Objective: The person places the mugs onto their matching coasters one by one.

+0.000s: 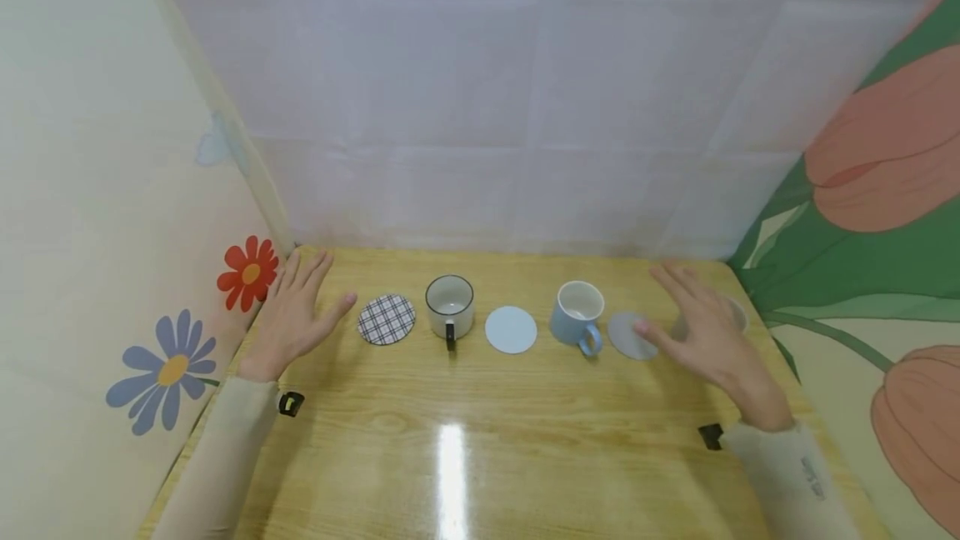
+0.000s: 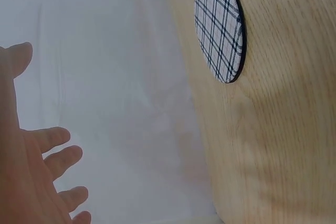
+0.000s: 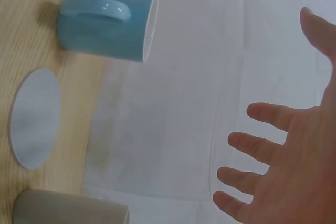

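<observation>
My left hand (image 1: 296,315), fingers spread, is held above the left end of the table, beside a round plaid coaster (image 1: 386,320). My right hand (image 1: 708,332) hovers with spread fingers over the right end, partly covering a grey mug (image 1: 738,315) behind it. A plain grey coaster (image 3: 35,119) lies between that mug and a light blue mug (image 3: 105,23). In the head view a white mug (image 1: 450,307) with a dark rim and black handle stands right of the plaid coaster. A pale blue coaster (image 1: 511,330) lies between the white and blue mugs. Neither hand holds anything.
The wooden table (image 1: 375,440) ends at a white cloth backdrop (image 1: 480,107). Flower-printed panels (image 1: 90,273) stand along both sides. A small black clip (image 1: 291,403) sits at the left sleeve cuff, another black piece (image 1: 710,437) at the right.
</observation>
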Motion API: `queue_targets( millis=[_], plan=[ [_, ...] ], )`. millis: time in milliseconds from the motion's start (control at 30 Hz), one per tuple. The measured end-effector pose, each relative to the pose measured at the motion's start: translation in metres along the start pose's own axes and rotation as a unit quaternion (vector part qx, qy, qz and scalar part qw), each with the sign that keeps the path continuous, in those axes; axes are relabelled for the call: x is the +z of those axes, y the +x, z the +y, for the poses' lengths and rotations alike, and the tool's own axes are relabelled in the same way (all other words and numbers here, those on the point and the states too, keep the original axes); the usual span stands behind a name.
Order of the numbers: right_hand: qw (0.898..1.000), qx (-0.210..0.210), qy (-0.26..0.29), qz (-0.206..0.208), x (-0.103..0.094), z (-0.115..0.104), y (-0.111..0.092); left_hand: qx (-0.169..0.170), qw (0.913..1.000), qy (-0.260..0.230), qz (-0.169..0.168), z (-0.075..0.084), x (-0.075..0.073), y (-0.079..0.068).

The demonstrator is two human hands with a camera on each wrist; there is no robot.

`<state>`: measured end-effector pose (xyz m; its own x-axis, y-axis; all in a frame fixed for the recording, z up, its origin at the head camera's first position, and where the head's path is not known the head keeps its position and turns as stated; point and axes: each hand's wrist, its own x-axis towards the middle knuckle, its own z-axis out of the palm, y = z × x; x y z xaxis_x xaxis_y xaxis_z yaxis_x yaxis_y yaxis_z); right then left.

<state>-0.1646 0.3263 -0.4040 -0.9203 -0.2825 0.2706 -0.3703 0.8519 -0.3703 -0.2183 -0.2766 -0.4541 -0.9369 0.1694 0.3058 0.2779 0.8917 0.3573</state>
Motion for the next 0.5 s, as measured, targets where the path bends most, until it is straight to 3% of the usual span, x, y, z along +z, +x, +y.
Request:
queue_targets(
  millis=[200,500],
  plan=[
    [0.998,-0.032,0.048,0.025,0.015,-0.006,0.0,-0.005,1.0,0.003,0.004,-0.001,0.003,-0.004],
    [0.994,-0.033,0.102,0.021,0.034,-0.017,0.0,0.0,0.9999,-0.016,0.001,-0.006,0.014,-0.008]
  ],
)
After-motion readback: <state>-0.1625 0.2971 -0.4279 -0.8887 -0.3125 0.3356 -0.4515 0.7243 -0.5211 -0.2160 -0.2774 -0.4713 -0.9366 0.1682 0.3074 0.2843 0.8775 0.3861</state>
